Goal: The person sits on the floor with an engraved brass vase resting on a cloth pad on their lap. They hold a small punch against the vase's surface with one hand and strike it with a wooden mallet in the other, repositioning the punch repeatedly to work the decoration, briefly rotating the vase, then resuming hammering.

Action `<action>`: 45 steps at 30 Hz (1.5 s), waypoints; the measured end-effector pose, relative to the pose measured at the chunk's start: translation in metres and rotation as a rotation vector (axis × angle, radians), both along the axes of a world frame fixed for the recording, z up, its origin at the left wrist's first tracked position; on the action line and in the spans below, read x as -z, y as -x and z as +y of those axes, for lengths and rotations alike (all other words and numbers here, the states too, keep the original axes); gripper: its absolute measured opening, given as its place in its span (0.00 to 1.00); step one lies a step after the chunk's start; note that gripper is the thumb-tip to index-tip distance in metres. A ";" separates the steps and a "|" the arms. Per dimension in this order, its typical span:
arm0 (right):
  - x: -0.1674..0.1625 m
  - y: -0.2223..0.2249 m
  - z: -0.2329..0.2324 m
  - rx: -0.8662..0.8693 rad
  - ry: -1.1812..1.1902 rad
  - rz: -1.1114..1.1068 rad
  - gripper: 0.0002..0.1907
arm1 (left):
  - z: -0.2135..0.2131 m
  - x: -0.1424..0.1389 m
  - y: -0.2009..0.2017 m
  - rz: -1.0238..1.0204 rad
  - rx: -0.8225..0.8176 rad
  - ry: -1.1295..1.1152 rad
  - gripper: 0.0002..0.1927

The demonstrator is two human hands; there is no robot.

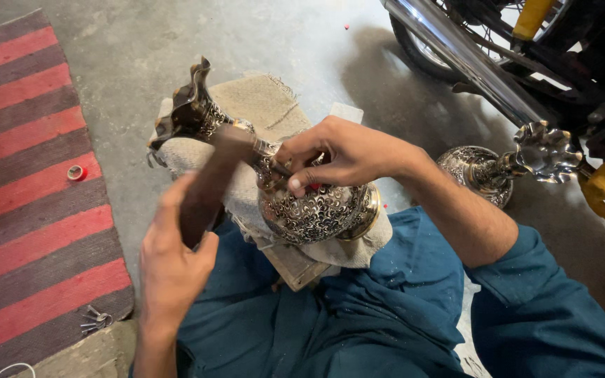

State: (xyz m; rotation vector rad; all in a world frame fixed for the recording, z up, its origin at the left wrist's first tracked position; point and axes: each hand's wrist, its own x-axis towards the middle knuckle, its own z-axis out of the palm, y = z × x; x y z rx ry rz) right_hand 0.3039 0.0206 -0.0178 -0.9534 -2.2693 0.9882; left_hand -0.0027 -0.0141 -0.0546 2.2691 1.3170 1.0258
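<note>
The engraved metal vase (295, 189) is lying on its side on a cloth-covered block (260, 105) in front of the person's lap, its flared mouth pointing away. Its round belly is already showing dense cut patterning, so the work seems well along, with the neck apparently the part in hand now. The right hand (337, 154) is pinching a small tool against the neck, fingers curled tight. The left hand (173, 259) is gripping a blurred wooden mallet (208, 185), raised beside the vase. A second vase (505, 164) is lying near a motorcycle (498, 63).
</note>
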 end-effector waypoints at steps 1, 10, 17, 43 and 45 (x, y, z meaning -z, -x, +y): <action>-0.001 -0.001 0.000 0.000 -0.008 0.006 0.15 | 0.001 0.002 -0.001 -0.103 -0.041 0.188 0.30; -0.004 -0.001 0.000 0.003 0.001 0.007 0.17 | 0.009 0.011 0.001 -0.006 -0.028 0.071 0.37; -0.004 -0.001 0.002 0.043 0.081 -0.081 0.15 | 0.006 0.002 -0.002 0.146 0.001 0.013 0.39; -0.013 0.002 -0.004 -0.023 0.127 0.089 0.12 | 0.010 0.014 0.000 0.006 -0.026 0.094 0.36; -0.013 0.003 -0.007 0.015 0.137 0.120 0.14 | 0.009 0.015 0.002 0.036 -0.006 0.060 0.38</action>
